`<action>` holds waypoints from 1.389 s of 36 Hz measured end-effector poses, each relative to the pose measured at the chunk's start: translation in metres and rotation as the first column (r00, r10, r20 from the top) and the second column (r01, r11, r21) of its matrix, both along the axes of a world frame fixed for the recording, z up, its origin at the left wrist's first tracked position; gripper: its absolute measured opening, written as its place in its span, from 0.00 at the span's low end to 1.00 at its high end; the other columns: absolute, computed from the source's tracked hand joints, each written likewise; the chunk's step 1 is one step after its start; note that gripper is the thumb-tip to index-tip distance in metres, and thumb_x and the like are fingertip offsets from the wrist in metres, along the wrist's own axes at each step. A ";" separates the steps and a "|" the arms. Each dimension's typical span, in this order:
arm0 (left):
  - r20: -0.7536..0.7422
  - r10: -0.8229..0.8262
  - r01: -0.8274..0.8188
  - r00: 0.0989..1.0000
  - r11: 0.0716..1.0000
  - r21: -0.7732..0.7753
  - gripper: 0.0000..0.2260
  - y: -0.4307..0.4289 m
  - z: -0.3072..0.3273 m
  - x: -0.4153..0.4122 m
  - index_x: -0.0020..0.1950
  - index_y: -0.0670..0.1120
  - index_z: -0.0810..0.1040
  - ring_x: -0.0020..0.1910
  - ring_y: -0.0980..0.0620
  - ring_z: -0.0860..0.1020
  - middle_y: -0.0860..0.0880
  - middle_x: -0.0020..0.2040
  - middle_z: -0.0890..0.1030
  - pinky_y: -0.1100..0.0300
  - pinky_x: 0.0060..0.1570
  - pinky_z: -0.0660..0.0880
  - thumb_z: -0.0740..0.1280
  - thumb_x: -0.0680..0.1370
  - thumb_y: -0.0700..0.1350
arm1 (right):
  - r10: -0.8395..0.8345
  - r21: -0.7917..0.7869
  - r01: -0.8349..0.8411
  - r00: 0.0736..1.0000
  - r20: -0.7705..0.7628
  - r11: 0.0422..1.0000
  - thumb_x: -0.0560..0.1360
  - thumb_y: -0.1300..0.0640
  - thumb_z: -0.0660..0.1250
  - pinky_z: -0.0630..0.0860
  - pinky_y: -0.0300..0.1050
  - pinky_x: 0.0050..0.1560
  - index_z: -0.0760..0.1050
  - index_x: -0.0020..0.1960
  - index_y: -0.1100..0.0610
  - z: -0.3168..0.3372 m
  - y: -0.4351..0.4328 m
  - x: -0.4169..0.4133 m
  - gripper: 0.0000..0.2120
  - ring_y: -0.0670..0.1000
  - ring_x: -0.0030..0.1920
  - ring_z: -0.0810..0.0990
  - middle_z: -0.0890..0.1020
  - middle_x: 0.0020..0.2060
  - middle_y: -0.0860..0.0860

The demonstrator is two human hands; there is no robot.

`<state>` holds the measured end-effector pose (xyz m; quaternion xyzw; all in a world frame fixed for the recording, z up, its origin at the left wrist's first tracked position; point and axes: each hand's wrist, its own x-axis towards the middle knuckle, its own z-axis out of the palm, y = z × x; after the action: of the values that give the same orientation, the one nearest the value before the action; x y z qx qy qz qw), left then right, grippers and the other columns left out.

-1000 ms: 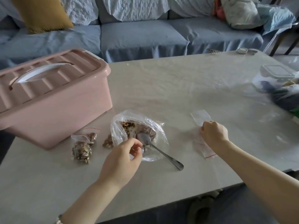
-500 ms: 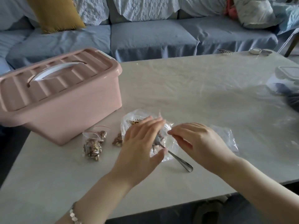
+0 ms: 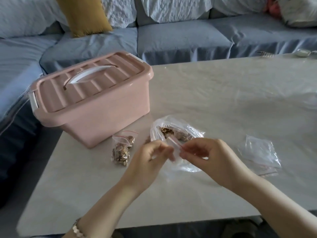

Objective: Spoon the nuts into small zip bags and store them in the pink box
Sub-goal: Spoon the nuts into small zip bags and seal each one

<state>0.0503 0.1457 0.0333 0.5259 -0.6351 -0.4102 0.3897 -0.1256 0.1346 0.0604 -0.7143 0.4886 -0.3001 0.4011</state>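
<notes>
Head cam: your hands are close together over the big nut bag. Your left hand and right hand each pinch the red-strip mouth of an empty small zip bag, so I'd guess you're opening it. Rub the two lips apart with your thumbs, then hold the mouth wide and low over the nuts so spills drop back in. Can't see the spoon, maybe it's under your hands. One filled bag lies just beside the pink box, lid on. Spare bags sit on your right.
</notes>
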 end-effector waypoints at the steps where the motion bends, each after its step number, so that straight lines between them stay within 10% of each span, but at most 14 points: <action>1: -0.029 -0.008 0.008 1.000 1.000 0.019 0.20 -0.001 0.002 0.002 0.38 0.45 0.80 0.42 0.53 0.79 0.51 0.38 0.82 0.63 0.46 0.71 0.62 0.71 0.62 | -0.011 0.046 0.010 1.000 0.012 0.999 0.72 0.59 0.71 0.70 0.25 0.38 0.80 0.39 0.46 0.001 -0.001 0.001 0.08 0.37 0.34 0.79 0.82 0.32 0.38; 6: 0.049 -0.077 0.073 0.996 0.994 0.086 0.14 -0.007 0.014 0.009 0.34 0.48 0.77 0.37 0.62 0.76 0.55 0.33 0.80 0.70 0.44 0.70 0.63 0.73 0.57 | -0.111 0.397 -0.008 0.955 0.276 0.918 0.74 0.66 0.65 0.75 0.30 0.35 0.81 0.40 0.58 0.009 -0.001 0.003 0.09 0.43 0.32 0.81 0.84 0.32 0.49; 10: 0.283 0.216 -0.129 0.934 0.947 -0.294 0.07 -0.009 0.006 0.006 0.45 0.58 0.71 0.47 0.68 0.71 0.62 0.44 0.73 0.78 0.48 0.63 0.68 0.72 0.54 | -0.271 0.499 0.056 0.889 0.369 0.865 0.74 0.67 0.65 0.77 0.32 0.35 0.81 0.38 0.58 0.006 0.005 0.011 0.10 0.47 0.32 0.83 0.84 0.31 0.54; 14: 0.180 0.388 -0.262 0.904 0.835 -0.483 0.07 -0.002 0.007 -0.005 0.46 0.52 0.71 0.41 0.64 0.71 0.58 0.41 0.71 0.78 0.45 0.65 0.65 0.70 0.50 | -0.344 0.399 0.200 0.880 0.329 0.895 0.72 0.65 0.69 0.78 0.33 0.39 0.81 0.36 0.51 -0.005 0.011 0.018 0.11 0.45 0.32 0.81 0.84 0.29 0.49; 21: 0.105 0.183 -0.175 0.977 0.981 -0.084 0.11 0.007 0.012 -0.020 0.34 0.44 0.75 0.29 0.56 0.77 0.50 0.29 0.78 0.64 0.34 0.74 0.68 0.75 0.46 | -0.224 0.116 0.201 0.944 0.243 0.973 0.73 0.61 0.68 0.76 0.33 0.38 0.81 0.35 0.43 -0.007 0.022 0.028 0.15 0.39 0.37 0.82 0.84 0.35 0.41; 31: -0.227 0.215 -0.118 0.950 0.919 0.377 0.11 0.006 0.020 -0.021 0.42 0.32 0.79 0.31 0.51 0.80 0.43 0.33 0.81 0.60 0.34 0.79 0.62 0.78 0.39 | -0.190 -0.066 0.205 0.965 0.179 0.976 0.72 0.63 0.70 0.76 0.35 0.42 0.83 0.44 0.46 -0.020 0.025 0.023 0.12 0.42 0.41 0.80 0.82 0.38 0.42; 43: -0.296 0.386 -0.168 0.873 0.810 0.562 0.08 0.009 0.022 -0.021 0.38 0.42 0.82 0.31 0.56 0.81 0.47 0.32 0.83 0.67 0.26 0.73 0.66 0.75 0.38 | -0.164 -0.326 0.169 0.985 0.043 0.930 0.71 0.58 0.67 0.69 0.24 0.46 0.84 0.46 0.54 -0.032 0.025 0.020 0.07 0.37 0.44 0.77 0.81 0.42 0.42; 50: -0.270 0.366 -0.239 0.890 0.881 0.408 0.09 0.012 0.020 -0.022 0.32 0.44 0.81 0.26 0.56 0.79 0.48 0.26 0.80 0.71 0.23 0.66 0.69 0.73 0.38 | -0.175 -0.134 0.195 0.974 0.143 0.972 0.70 0.58 0.72 0.72 0.27 0.44 0.83 0.43 0.47 -0.021 0.028 0.020 0.06 0.40 0.42 0.81 0.83 0.38 0.40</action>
<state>0.0279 0.1581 0.0538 0.6040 -0.3798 -0.5378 0.4491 -0.1058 0.1624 0.0392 -0.6721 0.5025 -0.4174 0.3485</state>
